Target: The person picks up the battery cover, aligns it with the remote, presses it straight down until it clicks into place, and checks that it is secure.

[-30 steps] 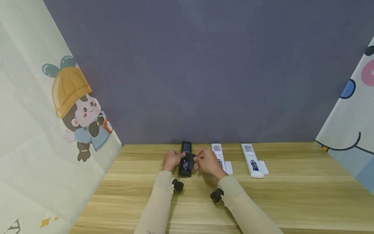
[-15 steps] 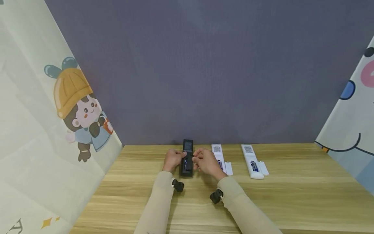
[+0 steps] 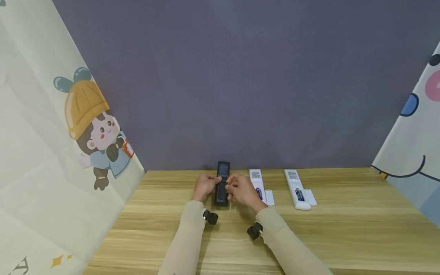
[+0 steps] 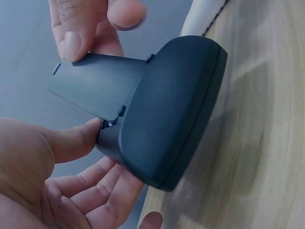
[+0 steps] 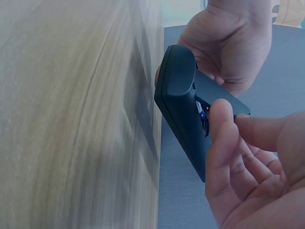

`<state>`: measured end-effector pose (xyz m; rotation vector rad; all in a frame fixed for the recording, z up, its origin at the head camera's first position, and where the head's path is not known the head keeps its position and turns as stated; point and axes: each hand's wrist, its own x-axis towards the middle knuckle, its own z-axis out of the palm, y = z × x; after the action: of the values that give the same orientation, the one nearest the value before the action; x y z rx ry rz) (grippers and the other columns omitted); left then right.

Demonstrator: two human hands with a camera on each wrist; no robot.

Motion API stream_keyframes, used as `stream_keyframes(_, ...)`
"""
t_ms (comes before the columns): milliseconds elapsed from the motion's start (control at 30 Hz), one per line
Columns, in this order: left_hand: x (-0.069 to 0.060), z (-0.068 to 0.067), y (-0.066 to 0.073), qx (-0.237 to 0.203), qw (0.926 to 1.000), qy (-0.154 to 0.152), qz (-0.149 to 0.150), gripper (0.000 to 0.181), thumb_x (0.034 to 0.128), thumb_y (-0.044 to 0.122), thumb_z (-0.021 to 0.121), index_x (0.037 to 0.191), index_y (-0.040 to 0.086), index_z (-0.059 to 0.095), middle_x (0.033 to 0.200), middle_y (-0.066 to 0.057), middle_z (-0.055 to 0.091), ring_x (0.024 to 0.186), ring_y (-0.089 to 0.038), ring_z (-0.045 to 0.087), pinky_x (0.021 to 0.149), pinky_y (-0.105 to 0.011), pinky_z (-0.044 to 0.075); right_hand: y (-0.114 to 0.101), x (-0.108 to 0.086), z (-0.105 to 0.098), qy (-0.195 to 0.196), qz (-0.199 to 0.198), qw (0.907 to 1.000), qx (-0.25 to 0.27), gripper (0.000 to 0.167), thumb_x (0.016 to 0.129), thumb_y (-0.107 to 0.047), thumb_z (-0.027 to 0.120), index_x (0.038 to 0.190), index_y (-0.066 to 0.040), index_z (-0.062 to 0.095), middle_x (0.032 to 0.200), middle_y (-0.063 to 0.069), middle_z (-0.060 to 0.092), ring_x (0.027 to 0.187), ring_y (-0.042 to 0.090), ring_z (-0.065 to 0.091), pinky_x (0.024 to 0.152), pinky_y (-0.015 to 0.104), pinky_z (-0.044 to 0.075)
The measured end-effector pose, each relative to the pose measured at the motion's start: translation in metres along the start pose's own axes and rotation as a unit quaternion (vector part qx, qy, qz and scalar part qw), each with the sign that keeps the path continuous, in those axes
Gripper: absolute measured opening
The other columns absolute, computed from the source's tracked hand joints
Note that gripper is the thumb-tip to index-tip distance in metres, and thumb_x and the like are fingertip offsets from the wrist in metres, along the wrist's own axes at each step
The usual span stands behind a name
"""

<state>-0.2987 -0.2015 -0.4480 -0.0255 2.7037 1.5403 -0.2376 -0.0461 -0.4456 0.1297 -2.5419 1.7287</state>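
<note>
Cover (image 4: 100,83) farther over remote (image 4: 174,107), hands (image 3: 205,186) (image 3: 242,190) curled

The table (image 3: 343,236) is light brown, its wood grain running from side to side. Near its far edge lie a partly hidden white remote (image 3: 256,176) and, to the right, a second remote (image 3: 294,183), both back up. One cover (image 3: 269,197) lies just right of the first, another cover (image 3: 311,197) just right of the second.
</note>
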Motion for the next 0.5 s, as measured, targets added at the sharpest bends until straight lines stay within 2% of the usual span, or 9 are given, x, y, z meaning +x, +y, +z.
stream_keyframes(200, -0.0015, 0.0006, 0.0033, -0.011, 0.9999, -0.002, 0.006, 0.030, 0.0940, 0.028, 0.075, 0.104, 0.000, 0.077, 0.106, -0.015, 0.075, 0.087, -0.021, 0.061, 0.068, -0.025, 0.043, -0.0001, 0.0000, 0.0013, 0.009, -0.001, 1.0000, 0.000, 0.007, 0.098, -0.002, 0.065, 0.103, -0.004, 0.060, 0.076, 0.011, 0.071, 0.068, 0.040, 0.071, 0.049, 0.032, 0.052)
stream_keyframes(333, -0.0014, 0.0011, 0.0037, -0.022, 0.9997, -0.001, 0.008, 0.029, 0.0936, 0.026, 0.075, 0.104, -0.001, 0.076, 0.105, -0.015, 0.074, 0.087, -0.021, 0.061, 0.069, -0.025, 0.043, 0.0008, 0.0009, 0.0023, 0.015, -0.002, 0.9999, -0.006, 0.007, 0.097, -0.002, 0.066, 0.102, -0.003, 0.061, 0.078, 0.012, 0.070, 0.066, 0.039, 0.070, 0.047, 0.028, 0.050)
stream_keyframes(500, -0.0013, 0.0014, 0.0043, -0.027, 0.9996, -0.004, 0.011, 0.029, 0.0946, 0.026, 0.074, 0.105, -0.001, 0.076, 0.107, -0.015, 0.074, 0.091, -0.022, 0.062, 0.073, -0.027, 0.046, 0.0009, 0.0023, 0.0039, 0.027, -0.007, 0.9996, -0.009, 0.008, 0.095, 0.000, 0.067, 0.101, -0.002, 0.062, 0.079, 0.010, 0.068, 0.065, 0.036, 0.069, 0.047, 0.029, 0.052)
